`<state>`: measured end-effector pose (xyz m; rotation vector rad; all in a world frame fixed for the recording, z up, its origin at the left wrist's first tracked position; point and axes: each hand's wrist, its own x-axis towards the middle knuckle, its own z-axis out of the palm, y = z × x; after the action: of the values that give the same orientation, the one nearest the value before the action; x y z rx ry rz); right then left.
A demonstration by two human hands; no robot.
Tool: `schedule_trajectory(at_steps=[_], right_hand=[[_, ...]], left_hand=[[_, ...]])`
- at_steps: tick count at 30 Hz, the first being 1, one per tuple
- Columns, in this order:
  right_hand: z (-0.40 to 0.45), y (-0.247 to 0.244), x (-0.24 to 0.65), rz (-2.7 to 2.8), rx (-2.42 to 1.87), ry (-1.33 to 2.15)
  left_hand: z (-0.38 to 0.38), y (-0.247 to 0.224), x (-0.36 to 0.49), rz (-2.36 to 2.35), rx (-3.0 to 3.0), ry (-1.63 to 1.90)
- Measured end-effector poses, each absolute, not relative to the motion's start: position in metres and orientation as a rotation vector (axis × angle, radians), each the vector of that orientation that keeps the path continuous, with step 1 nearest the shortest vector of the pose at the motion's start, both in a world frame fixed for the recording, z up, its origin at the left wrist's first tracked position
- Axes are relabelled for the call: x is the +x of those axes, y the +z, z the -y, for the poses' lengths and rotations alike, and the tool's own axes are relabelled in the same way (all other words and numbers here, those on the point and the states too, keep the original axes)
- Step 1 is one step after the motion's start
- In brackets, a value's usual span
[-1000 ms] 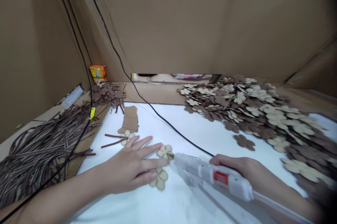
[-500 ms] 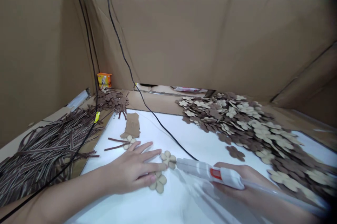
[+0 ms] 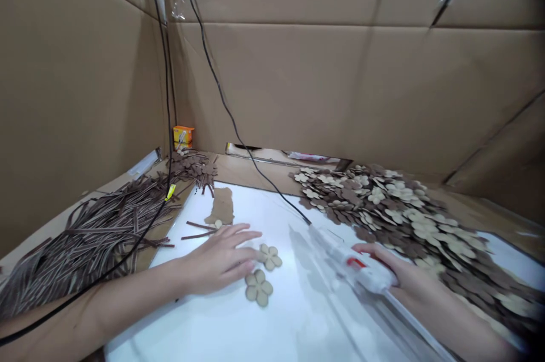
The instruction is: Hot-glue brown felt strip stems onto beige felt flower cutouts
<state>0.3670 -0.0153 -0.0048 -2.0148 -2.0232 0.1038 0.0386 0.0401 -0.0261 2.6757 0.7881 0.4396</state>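
Right hand [image 3: 411,277] clamped around glue gun [image 3: 366,265]; left hand [image 3: 219,257] open, fingers spread, just beside flower cutout [image 3: 269,257] on white board [image 3: 170,322]. Loose aim or a slip could drip glue on fingers.

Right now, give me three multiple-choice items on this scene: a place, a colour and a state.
1. Where is the small orange box? A on the white board; B against the far cardboard wall; C in a hand.
2. What colour is the tag on the black cable? A yellow; B red; C blue.
3. What state is the white hot glue gun in? A gripped in the right hand; B lying on the board; C hanging from the cable.
1 B: it stands there, at left. 2 A: a yellow band. 3 A: fingers wrap it.
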Motion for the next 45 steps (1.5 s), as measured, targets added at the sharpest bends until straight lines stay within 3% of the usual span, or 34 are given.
schedule_trajectory(at_steps=[4, 11, 18, 27, 34, 40, 45], right_hand=[[0.007, -0.019, 0.373, 2.184, -2.014, 0.196], [-0.005, -0.036, 0.391, 2.249, -1.987, -0.037], [-0.013, -0.052, 0.402, 2.364, -1.818, -0.164], [-0.008, -0.014, 0.373, 2.389, -1.661, -0.397], [0.017, 0.030, 0.248, 2.479, -1.319, 0.193], [0.009, 0.025, 0.187, 2.429, -0.993, 0.174], [0.009, 0.022, 0.175, 2.333, -1.106, 0.270]], left_hand=[[-0.043, -0.010, 0.032, -1.025, 2.565, 0.701], [-0.035, -0.005, -0.006, -1.324, 2.540, 0.367], [-0.029, -0.021, -0.020, -1.331, 2.233, 0.559], [-0.047, -0.022, -0.025, -1.280, 1.802, 0.712], [-0.034, -0.006, -0.020, -1.132, 1.512, 0.700], [-0.007, 0.015, -0.009, -0.980, 1.414, 0.715], [0.002, 0.015, -0.003, -0.876, 1.346, 0.828]])
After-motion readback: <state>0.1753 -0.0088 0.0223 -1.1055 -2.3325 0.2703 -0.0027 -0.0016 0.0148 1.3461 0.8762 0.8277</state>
